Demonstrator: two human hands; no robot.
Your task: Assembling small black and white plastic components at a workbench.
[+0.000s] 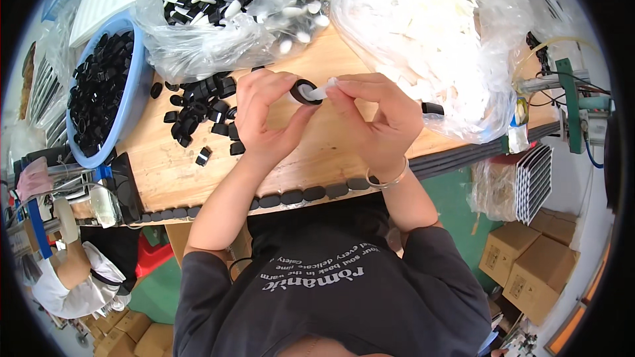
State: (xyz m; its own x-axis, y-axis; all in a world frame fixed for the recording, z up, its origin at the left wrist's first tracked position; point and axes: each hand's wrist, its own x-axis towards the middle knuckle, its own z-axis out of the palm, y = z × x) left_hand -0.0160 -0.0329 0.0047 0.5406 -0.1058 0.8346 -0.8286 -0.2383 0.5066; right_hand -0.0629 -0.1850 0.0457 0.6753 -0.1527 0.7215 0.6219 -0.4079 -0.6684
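Above the wooden table (pixel 324 158), my left hand (pixel 264 109) grips a round black cap (pixel 296 94) between thumb and fingers, its open side turned to the right. My right hand (pixel 382 109) pinches a small white plastic piece (pixel 323 92), whose left end reaches into the mouth of that cap. How deep it sits I cannot tell. Left of my left hand lies a loose heap of black caps (pixel 198 106). One more black cap (pixel 433 108) lies just beyond the right hand's knuckles.
A blue basin (pixel 141 59) full of black caps stands at the left. At the back are a clear bag (pixel 192 49) of black and white parts and another bag (pixel 489 129) of white pieces. Black pads (pixel 291 197) line the front edge. A co-worker's arm (pixel 74 268) shows at lower left.
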